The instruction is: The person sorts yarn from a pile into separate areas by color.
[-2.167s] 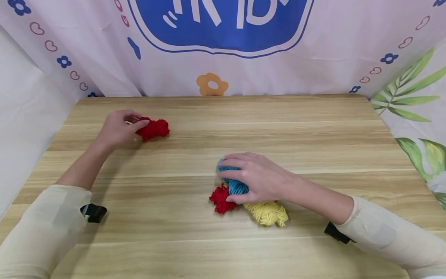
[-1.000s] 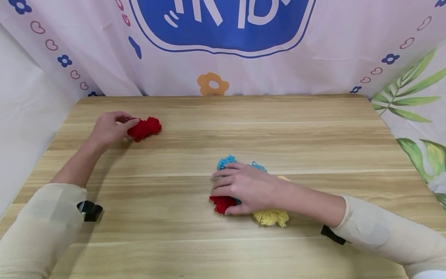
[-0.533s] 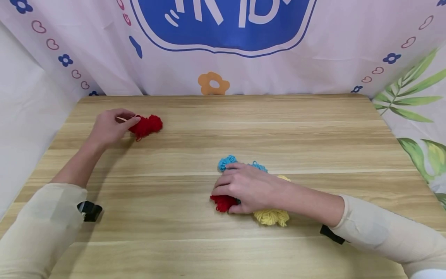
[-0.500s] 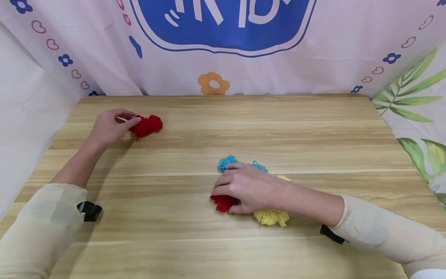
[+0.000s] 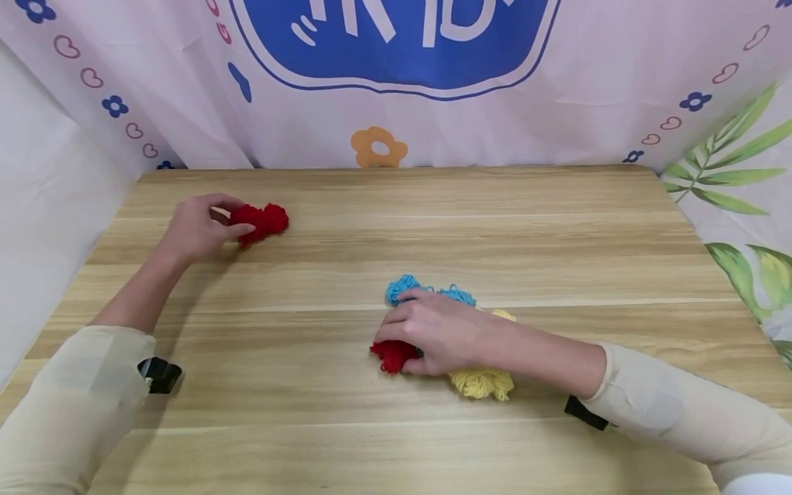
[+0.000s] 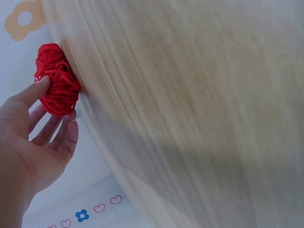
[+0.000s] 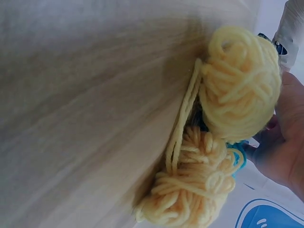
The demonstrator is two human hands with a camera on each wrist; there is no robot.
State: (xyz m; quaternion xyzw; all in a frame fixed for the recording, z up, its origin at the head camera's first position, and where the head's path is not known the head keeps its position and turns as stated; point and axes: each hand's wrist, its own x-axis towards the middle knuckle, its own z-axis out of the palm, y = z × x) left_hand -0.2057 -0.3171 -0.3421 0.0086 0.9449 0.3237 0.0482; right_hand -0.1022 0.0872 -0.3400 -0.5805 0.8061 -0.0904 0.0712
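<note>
At the far left of the table, my left hand (image 5: 201,227) holds a red skein of yarn (image 5: 267,220) between thumb and fingers. The left wrist view shows the thumb on one side of this red yarn (image 6: 59,83) and the fingertips at its lower end. Near the middle, my right hand (image 5: 442,330) reaches over a yarn pile, its fingers and thumb curled round a second red skein (image 5: 392,356). Blue yarn (image 5: 402,289) pokes out beyond its knuckles, and yellow yarn (image 5: 482,383) lies under the wrist. The palm hides the pile's middle.
The wooden table (image 5: 309,426) has its back edge against a white printed curtain (image 5: 297,127). In the right wrist view, two yellow bundles (image 7: 242,80) stand close to the camera, with a loose strand (image 7: 183,118) beside them. Black wrist cameras (image 5: 159,375) hang at both sleeves.
The left hand has drawn its red yarn slightly left, and its thumb has shifted lower on the skein. The right hand has moved from the blue yarn onto the red yarn.
</note>
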